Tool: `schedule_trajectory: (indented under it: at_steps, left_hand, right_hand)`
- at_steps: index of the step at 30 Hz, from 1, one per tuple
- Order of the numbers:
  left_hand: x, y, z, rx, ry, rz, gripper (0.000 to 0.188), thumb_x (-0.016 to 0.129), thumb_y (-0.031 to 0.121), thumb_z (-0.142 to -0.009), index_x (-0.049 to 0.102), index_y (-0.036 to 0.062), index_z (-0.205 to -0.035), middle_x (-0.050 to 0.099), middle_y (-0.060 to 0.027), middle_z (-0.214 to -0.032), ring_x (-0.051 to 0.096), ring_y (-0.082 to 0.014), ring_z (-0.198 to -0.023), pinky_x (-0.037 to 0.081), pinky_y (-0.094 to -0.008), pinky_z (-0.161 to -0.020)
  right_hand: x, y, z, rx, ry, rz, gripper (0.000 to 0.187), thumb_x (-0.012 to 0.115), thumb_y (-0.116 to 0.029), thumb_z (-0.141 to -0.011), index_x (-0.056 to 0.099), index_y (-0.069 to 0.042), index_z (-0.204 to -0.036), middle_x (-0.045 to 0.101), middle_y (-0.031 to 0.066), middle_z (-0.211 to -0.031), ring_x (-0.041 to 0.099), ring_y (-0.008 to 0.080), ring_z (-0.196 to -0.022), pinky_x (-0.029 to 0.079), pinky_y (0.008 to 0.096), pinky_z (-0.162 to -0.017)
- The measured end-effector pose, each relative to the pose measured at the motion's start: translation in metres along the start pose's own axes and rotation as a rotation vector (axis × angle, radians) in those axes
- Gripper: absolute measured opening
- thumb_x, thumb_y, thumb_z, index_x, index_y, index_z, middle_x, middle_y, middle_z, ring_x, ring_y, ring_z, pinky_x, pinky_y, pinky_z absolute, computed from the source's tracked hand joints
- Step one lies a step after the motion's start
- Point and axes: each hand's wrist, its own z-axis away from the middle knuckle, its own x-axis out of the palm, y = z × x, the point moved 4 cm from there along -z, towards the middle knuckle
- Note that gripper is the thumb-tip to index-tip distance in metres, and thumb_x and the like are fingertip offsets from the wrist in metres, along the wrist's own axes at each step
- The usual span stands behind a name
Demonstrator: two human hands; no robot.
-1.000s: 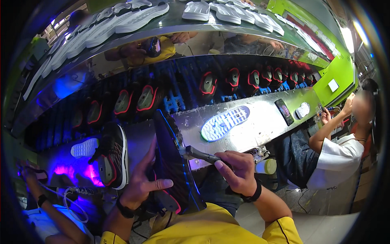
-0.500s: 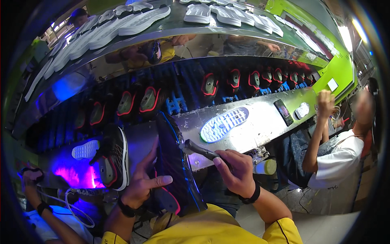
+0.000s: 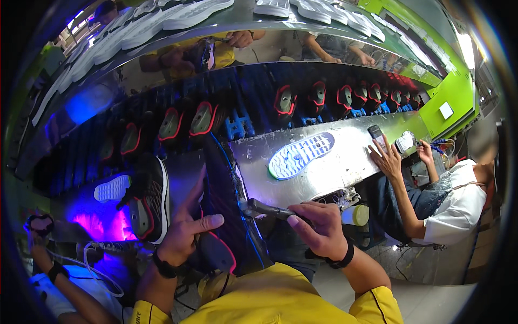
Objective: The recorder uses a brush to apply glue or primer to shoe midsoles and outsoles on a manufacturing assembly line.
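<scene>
A black shoe upper (image 3: 220,189) with blue lines is tilted in front of me, and the grey end of a last with a red rim shows at its lower end. My left hand (image 3: 186,232) grips it from the left side, thumb across it. In my right hand (image 3: 324,229) is a dark-handled brush (image 3: 270,209), its head touching the right edge of the upper. On the bench, a white shoe sole (image 3: 301,156) lies beyond the brush. Left of my left hand stands a black shoe (image 3: 154,200) with a white sole.
The metal bench (image 3: 345,170) runs across. Behind it, several lasted uppers (image 3: 202,119) stand in a row on blue supports. White soles (image 3: 197,13) line the upper shelf. At right, a co-worker's hand (image 3: 389,161) is beside a phone (image 3: 377,135); a white cup (image 3: 355,215) sits below.
The brush head has slid a little down along the upper's edge, with my right hand moving slightly right and down. The co-worker's raised hands have come down to the bench.
</scene>
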Motion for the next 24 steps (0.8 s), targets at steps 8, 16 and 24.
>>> schedule_trajectory:
  at_steps: [8,16,24]
  left_hand:
    - [-0.009,0.000,-0.007,-0.003,0.042,0.028,0.103,0.080,0.002,-0.086,0.022,0.0045,-0.171,0.037,-0.0130,-0.171,0.036,-0.0247,-0.157,0.025,-0.0394,-0.130]
    - [-0.021,0.007,-0.011,-0.032,0.091,0.065,0.097,0.077,0.003,-0.089,0.024,0.0044,-0.170,0.039,-0.0131,-0.170,0.039,-0.0242,-0.155,0.027,-0.0377,-0.128]
    - [-0.030,0.005,-0.015,-0.072,0.168,0.147,0.078,0.071,0.009,-0.098,0.034,0.0058,-0.166,0.057,-0.0110,-0.154,0.057,-0.0223,-0.139,0.045,-0.0364,-0.118]
  right_hand:
    - [-0.011,-0.008,0.004,0.051,-0.099,0.048,0.023,0.075,-0.014,-0.094,0.077,0.005,-0.108,0.071,0.0173,-0.079,0.065,0.0246,-0.060,0.049,0.0327,-0.057]
    - [-0.018,-0.017,0.004,0.055,-0.153,0.088,0.025,0.076,-0.017,-0.094,0.077,0.006,-0.104,0.071,0.0177,-0.077,0.067,0.0274,-0.060,0.051,0.0346,-0.057]
    - [-0.027,-0.028,0.002,-0.009,-0.144,0.163,0.023,0.077,-0.016,-0.092,0.077,0.005,-0.101,0.067,0.0162,-0.072,0.066,0.0283,-0.059,0.049,0.0367,-0.055]
